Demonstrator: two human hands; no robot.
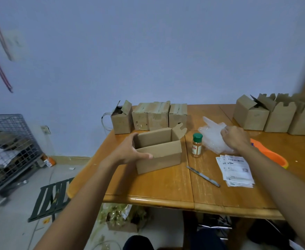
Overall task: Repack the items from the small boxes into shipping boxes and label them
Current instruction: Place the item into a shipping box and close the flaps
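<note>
A wooden table is standing against a pale wall, with a wire cage sitting on the floor to its left. At the table's back left, a row of small boxes is waiting, likely the stock to unpack. In front of them the left hand is gripping the open box by its left end, fingers behind and thumb lying along the front wall, probably steadying it for filling. Just right of it the spice bottle is standing upright, not yet packed. Beyond it the right hand is curling its fingers into the bubble wrap, seemingly gathering padding for the bottle. A cutter and a stack of labels are lying near the front edge, kept within reach for sealing and labelling. More boxes are lining the back right.
</note>
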